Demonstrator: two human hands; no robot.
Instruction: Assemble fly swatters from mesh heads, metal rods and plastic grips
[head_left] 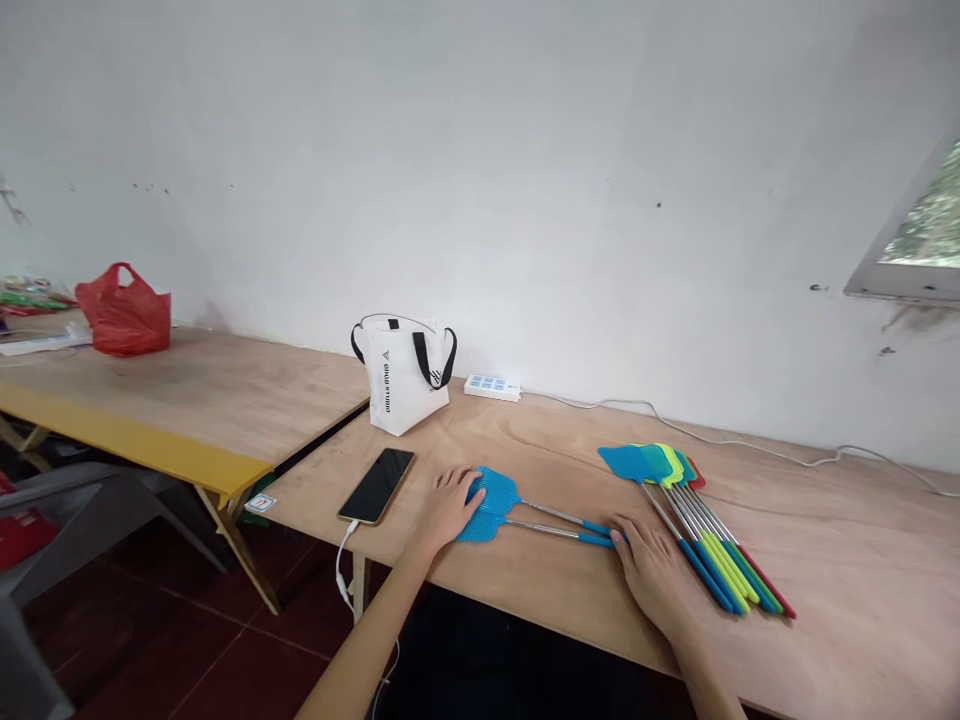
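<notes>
Two blue fly swatters lie side by side on the wooden table, heads to the left and blue handles to the right. My left hand rests over the left edge of their heads, fingers apart and thumb lying on the mesh. At the other end, my right hand lies palm down with its fingertips touching the handle ends. Neither hand is wrapped round a swatter. To the right of my right hand is a fanned stack of several fly swatters in blue, yellow-green, green and red, with metal shafts.
A phone with a white charging cable lies left of my left hand. Behind it stand a white bag and a power strip. Another table on the left bears a red plastic bag. A grey chair stands below.
</notes>
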